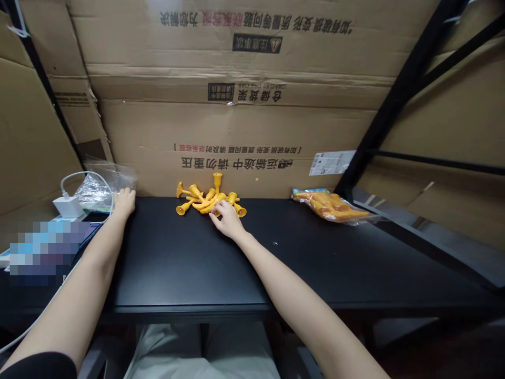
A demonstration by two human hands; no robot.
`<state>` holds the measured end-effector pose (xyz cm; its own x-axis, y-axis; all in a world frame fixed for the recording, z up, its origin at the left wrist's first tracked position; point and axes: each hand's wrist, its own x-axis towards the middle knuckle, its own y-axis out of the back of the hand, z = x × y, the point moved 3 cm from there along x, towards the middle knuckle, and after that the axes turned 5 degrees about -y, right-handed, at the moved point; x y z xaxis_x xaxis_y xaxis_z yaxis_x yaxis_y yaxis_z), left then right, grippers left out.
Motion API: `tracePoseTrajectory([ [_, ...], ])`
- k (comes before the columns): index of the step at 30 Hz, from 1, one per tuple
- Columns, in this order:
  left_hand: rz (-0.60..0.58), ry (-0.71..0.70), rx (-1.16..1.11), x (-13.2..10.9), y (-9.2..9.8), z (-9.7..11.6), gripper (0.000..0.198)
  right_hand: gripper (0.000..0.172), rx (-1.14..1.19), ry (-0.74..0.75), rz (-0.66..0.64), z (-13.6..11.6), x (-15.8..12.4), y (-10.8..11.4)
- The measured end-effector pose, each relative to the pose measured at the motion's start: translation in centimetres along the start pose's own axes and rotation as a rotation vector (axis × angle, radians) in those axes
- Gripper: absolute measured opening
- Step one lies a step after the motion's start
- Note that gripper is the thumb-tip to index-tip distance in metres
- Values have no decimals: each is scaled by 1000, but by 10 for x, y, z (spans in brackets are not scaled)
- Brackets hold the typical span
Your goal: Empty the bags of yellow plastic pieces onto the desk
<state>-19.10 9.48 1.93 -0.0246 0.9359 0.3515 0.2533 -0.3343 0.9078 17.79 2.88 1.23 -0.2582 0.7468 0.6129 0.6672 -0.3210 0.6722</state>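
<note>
A loose heap of yellow plastic pieces (205, 202) lies at the back of the black table, against the cardboard. Several have cup-shaped ends, and one stands upright with its wide end on top. My right hand (228, 220) is at the heap's front right, thumb and fingers around a yellow cup-ended piece (218, 212). Part of that piece is hidden by the fingers. To the left, my left hand (125, 202) has its fingers curled at the edge of a crumpled clear plastic bag (97, 184). The fingertips are partly hidden there.
A clear packet of orange-yellow pieces (331, 205) lies at the back right. At left are a white charger (68, 205) with a looping cable and a blurred-out device (47, 252). Printed cardboard (236, 121) walls the back; black metal posts (394, 100) frame the sides.
</note>
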Motion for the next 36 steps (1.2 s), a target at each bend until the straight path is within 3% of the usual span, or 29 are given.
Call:
tracePoseTrajectory([
  [3, 67, -13, -42, 5, 1, 9, 36, 15, -115, 53, 14, -9, -1, 0],
  [6, 65, -66, -225, 14, 2, 37, 32, 33, -196, 98, -106, -9, -1, -6],
  [9, -35, -97, -648, 20, 2, 84, 38, 34, -266, 18, -226, -2, -2, -13],
  [13, -139, -147, -1294, 17, 1, 154, 42, 32, -271, -94, -235, 3, -2, -14],
  [16, -146, -141, -1345, 12, 0, 187, 37, 28, -179, -118, -169, 9, 0, -11],
  [19, -136, -101, -1240, 10, 0, 203, 37, 25, 47, -200, 48, 31, 9, 3],
  [21, -120, -81, -1200, 9, -1, 206, 39, 26, 224, -327, 305, 60, 13, 22],
  [25, -104, -79, -1182, 8, -2, 209, 38, 20, 505, -748, 814, 134, -2, 69],
  [29, -127, -79, -1213, 4, 2, 214, 34, 11, 780, -1068, 1155, 185, -33, 107],
  [32, -115, -68, -1215, -1, 8, 216, 29, 19, 1015, -1165, 1237, 203, -49, 124],
  [36, -17, 37, -1201, -6, 16, 208, 26, 31, 1114, -1175, 1196, 216, -56, 141],
])
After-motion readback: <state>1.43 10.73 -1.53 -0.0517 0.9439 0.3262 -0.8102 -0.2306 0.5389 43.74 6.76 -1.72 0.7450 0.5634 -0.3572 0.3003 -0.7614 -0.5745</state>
